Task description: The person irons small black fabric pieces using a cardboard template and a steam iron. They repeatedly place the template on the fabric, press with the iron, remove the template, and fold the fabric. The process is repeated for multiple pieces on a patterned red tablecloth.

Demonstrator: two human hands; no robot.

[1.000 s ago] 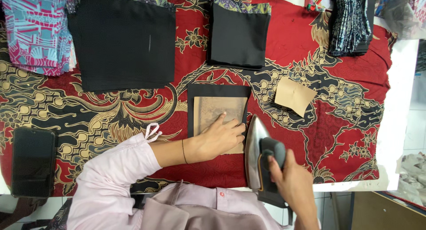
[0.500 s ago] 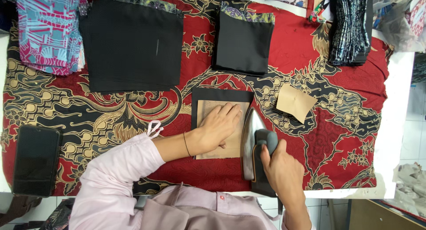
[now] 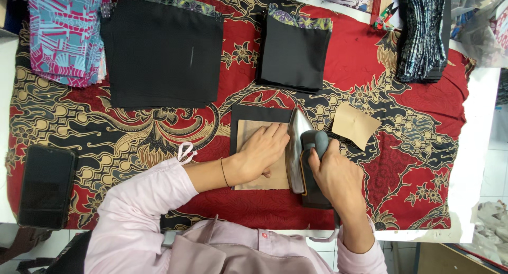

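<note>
1. The left hand [image 3: 262,156] lies open and flat on a tan paper template [image 3: 259,157], pinning it to a small black fabric piece [image 3: 256,114] at the middle of the red batik cloth [image 3: 413,147].
2. The right hand [image 3: 338,179] is closed around the handle of an iron [image 3: 302,152], tilted on edge just right of the template.
3. The iron looks heavy and rigid, best held by its handle; the fabric looks soft and light, the paper thin and easily shifted.
4. Beyond the template lie two black fabric stacks [image 3: 164,54]; a phone [image 3: 46,185] lies far left of it; a loose tan paper [image 3: 353,125] just right.
</note>
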